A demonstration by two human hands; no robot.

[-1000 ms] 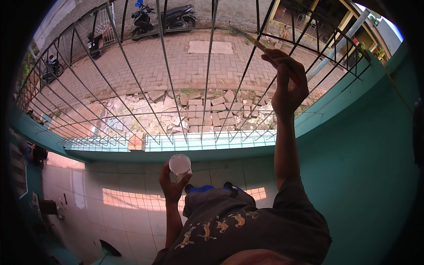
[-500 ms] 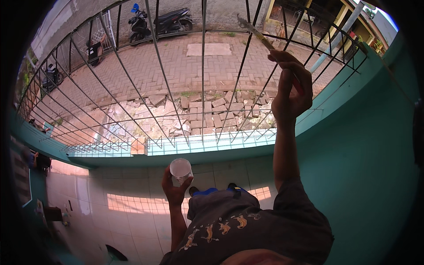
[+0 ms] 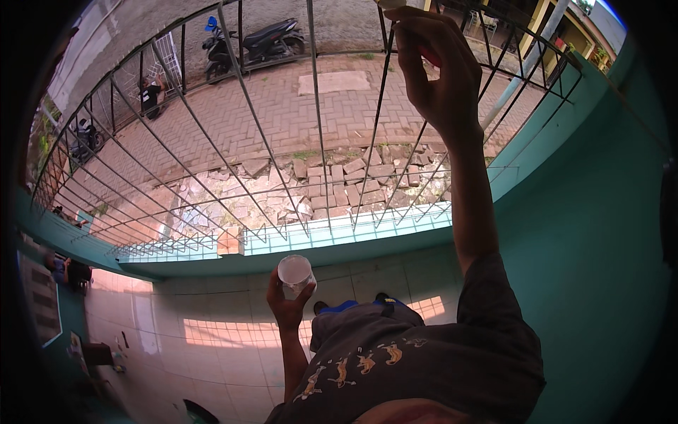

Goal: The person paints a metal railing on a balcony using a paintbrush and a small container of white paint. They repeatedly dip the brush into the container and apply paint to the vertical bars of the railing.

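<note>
My left hand [image 3: 286,305] is wrapped around a white cup [image 3: 295,270], held upright at waist height on the near side of the low wall. Its inside looks pale, and I cannot make out what it contains. High up at the top of the picture, my right hand [image 3: 443,78] pinches a paintbrush [image 3: 390,3] close to the dark bars of the metal grille [image 3: 316,106]. Only a short piece of the brush shows above the fingertips; its bristle end lies beyond the upper edge. A bit of red shows inside the curled fingers.
The grille stands on a teal wall ledge [image 3: 339,230] with a brick piece [image 3: 229,240] on it. Beyond lie broken pavers [image 3: 353,180], a parked motorbike [image 3: 272,44] and a crouching person [image 3: 150,97]. A teal wall [image 3: 586,247] rises at right.
My right hand has moved up and to the left with the paintbrush, so most of the brush has left the picture. The cup stays in my left hand, and the view has shifted slightly.
</note>
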